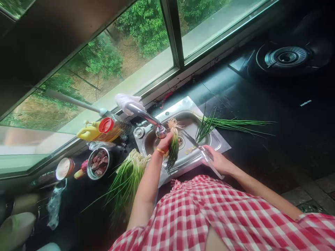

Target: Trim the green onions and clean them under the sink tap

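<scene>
- Head view: from my remote station, I take the sink [187, 104] as landmark.
- Left hand [165, 142]: over the sink, beside the tap [143, 114]; fingers clasp a bunch of spring onions [174, 148], roots uppermost.
- Right hand [216, 160]: at the sink's near edge; closed on a metal tool [213, 166]. I cannot tell its type.
- Loose spring onions [230, 123]: across the sink's right rim.
- Spring onion pile [128, 170]: left of the sink.
- Metal bowl [109, 164]: farther left of the sink, holding dark chunks [99, 162].
</scene>
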The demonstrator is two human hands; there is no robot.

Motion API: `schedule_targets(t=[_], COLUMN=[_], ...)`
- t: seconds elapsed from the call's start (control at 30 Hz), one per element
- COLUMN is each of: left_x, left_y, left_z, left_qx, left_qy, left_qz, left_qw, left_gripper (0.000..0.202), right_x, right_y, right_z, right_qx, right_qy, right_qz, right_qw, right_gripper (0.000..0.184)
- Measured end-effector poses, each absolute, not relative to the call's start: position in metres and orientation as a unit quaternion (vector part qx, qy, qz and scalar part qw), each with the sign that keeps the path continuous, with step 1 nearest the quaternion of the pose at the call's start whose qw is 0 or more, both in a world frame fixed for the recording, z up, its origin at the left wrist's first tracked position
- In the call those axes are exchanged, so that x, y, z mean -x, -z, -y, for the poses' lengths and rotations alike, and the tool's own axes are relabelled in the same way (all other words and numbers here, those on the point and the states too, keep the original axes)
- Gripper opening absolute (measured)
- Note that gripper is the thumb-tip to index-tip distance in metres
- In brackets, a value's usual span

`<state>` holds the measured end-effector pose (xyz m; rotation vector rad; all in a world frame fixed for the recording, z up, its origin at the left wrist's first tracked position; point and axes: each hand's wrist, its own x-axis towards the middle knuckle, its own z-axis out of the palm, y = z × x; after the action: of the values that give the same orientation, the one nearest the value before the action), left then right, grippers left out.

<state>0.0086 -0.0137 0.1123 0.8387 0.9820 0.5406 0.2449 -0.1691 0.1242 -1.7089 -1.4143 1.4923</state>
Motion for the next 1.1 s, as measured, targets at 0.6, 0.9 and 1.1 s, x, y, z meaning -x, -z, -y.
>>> schedule_targets(t=[0.6,0.9,1.1], left_x=[-0.005,0.0,0.006], left_y=[-0.16,-0.156,-0.147], left_z=[0.07,0.07,0.062], left_qx=[-0.586,-0.597,-0.607], left_qy=[-0.053,-0.042,-0.041], left_qz=[-0.425,-0.423,-0.446], left_qw=[0.688,0.68,0.656], left_gripper=[0.04,0.049,0.053], right_x=[-0.279,-0.286,-0.285], right_y=[-0.135,-0.138,-0.135], right_z=[0.167,0.156,0.15], right_qx=[0.474,0.41,0.411], right_qy=[-0.598,-0.646,-0.654], right_qz=[0.633,0.626,0.627], right_qw=[0.132,0.154,0.096], right_gripper=[0.074,0.068,0.061])
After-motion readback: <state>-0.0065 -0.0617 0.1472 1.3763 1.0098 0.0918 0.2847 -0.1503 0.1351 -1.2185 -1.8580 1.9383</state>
